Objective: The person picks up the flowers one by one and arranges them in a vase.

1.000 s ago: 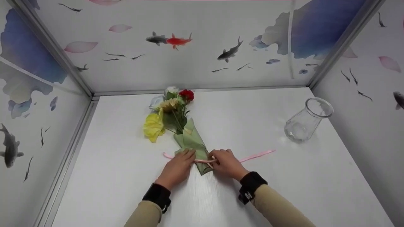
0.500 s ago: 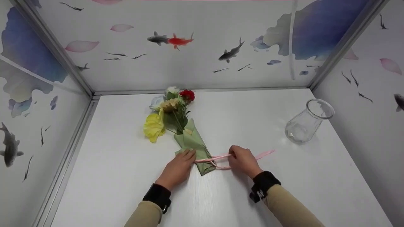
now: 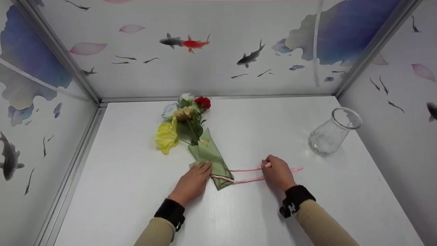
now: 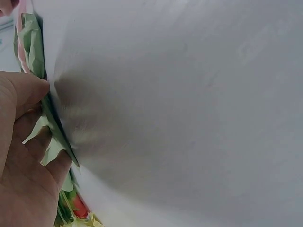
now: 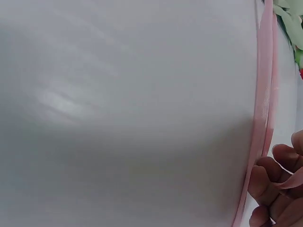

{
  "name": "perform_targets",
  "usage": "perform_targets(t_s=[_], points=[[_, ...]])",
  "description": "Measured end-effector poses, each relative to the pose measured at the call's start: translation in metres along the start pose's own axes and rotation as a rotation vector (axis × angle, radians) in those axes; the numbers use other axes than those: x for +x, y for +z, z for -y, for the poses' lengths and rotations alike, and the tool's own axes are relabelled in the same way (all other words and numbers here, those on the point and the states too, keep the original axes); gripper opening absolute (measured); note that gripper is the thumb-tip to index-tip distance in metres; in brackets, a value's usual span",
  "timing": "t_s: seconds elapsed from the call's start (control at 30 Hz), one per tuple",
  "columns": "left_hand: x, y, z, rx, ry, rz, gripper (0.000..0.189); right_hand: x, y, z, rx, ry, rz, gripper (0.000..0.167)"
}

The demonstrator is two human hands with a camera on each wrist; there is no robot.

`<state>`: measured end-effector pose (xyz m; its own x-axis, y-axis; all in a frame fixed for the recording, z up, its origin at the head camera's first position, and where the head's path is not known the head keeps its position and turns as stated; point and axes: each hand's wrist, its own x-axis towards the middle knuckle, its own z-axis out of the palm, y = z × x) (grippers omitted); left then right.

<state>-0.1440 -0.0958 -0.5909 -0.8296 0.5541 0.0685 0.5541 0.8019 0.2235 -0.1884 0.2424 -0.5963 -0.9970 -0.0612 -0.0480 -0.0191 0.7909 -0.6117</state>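
A flower bouquet wrapped in green paper (image 3: pixel 208 152) lies on the white table, blooms toward the back wall. My left hand (image 3: pixel 195 179) holds the lower wrap at its left side; in the left wrist view its thumb and bent fingers lie along the paper edge. A pink ribbon (image 3: pixel 244 180) crosses the base of the wrap and runs right as two strands. My right hand (image 3: pixel 278 172), to the right of the bouquet, pinches the ribbon, whose tail sticks out beyond the knuckles. In the right wrist view, curled fingers (image 5: pixel 260 182) have ribbon between them.
A clear glass vase (image 3: pixel 326 136) stands at the right rear of the table. Yellow (image 3: pixel 166 137) and red flowers (image 3: pixel 203 102) spread from the bouquet's top. Printed panels with fish enclose the table at the back and both sides.
My right hand has moved right from the wrap's edge, drawing the ribbon out into two long strands. The ribbon end left of the wrap is gone from view. The left hand stays in place.
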Motion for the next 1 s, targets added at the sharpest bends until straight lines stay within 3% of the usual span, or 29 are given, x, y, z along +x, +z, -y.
perform_targets(t_s=[0.27, 0.4, 0.57, 0.67, 0.8, 1.0], points=[[0.0, 0.002, 0.001, 0.004, -0.005, 0.02, 0.041, 0.004, -0.011, -0.011, 0.057, 0.025, -0.059, 0.019], [0.001, 0.001, 0.0, 0.0, -0.007, 0.02, 0.041, 0.005, -0.013, -0.015, 0.008, -0.01, -0.113, 0.029], [0.0, 0.0, 0.0, -0.004, -0.008, 0.013, 0.042, 0.003, -0.013, -0.018, -0.078, -0.019, -0.152, 0.054], [0.0, 0.0, 0.0, -0.01, -0.01, 0.013, 0.042, 0.002, -0.011, -0.015, -0.123, -0.052, -0.186, 0.056], [-0.001, 0.0, 0.0, -0.008, -0.012, 0.017, 0.042, 0.0, -0.007, -0.006, -0.147, -0.189, -0.25, 0.051], [-0.001, -0.001, 0.0, 0.007, -0.012, 0.022, 0.041, -0.008, 0.007, 0.011, -0.115, -0.517, -0.234, 0.053]])
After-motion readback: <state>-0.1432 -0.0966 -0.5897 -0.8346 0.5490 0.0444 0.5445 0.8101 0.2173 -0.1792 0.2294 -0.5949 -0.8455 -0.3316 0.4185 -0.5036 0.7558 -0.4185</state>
